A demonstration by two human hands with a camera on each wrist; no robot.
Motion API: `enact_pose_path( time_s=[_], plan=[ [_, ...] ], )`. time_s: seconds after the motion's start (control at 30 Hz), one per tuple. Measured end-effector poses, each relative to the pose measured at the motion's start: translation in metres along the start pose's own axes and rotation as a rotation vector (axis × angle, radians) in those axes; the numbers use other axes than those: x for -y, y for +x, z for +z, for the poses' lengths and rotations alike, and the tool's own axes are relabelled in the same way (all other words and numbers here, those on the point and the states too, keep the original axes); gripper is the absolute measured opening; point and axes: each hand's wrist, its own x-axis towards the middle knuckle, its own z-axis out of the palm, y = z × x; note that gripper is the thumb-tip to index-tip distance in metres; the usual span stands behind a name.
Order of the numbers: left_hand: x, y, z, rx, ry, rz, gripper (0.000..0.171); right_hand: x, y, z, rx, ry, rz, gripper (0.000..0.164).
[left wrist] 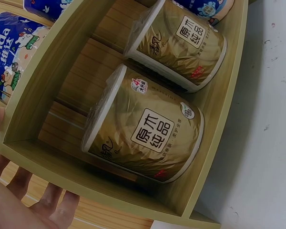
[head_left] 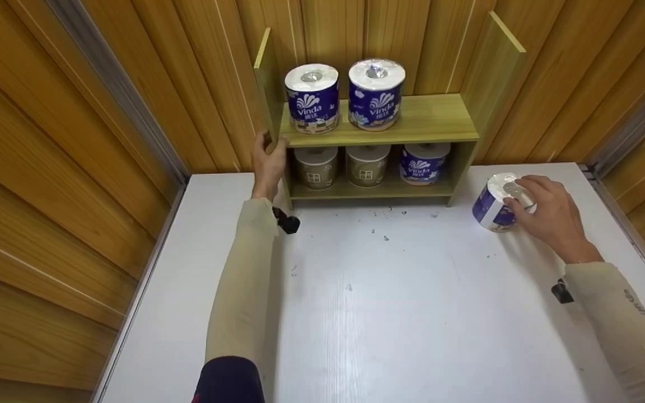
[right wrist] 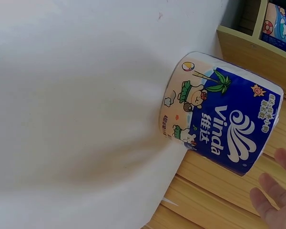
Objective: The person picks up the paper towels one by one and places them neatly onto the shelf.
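Note:
My left hand (head_left: 269, 168) is at the left side panel of a small two-tier wooden shelf (head_left: 378, 143). In the left wrist view its thumb lies on the panel's edge, with the fingers along the outer face, gripping the panel. To the right of the shelf, a blue Vinda toilet roll (head_left: 493, 207) stands on the white table. Over its top hovers my right hand (head_left: 549, 215); the right wrist view shows those fingers (right wrist: 271, 191) spread and apart from the roll (right wrist: 219, 114).
Two blue toilet rolls (head_left: 312, 103) stand on the upper tier. The lower tier holds two gold rolls (left wrist: 148, 126) and a blue roll (head_left: 424, 165). Wood-plank walls (head_left: 76, 140) enclose the white table (head_left: 384, 313), and small dark marks dot its surface.

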Motion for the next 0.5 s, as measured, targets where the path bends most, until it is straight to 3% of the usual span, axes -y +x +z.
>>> enact_pose_path(
  time_s=[0.5],
  plan=[
    [0.0004,0.0021,-0.0004,-0.006,-0.007,0.009,0.051,-0.0053,-0.0022,0.0029,0.028,-0.005,-0.015,0.051]
  ],
)
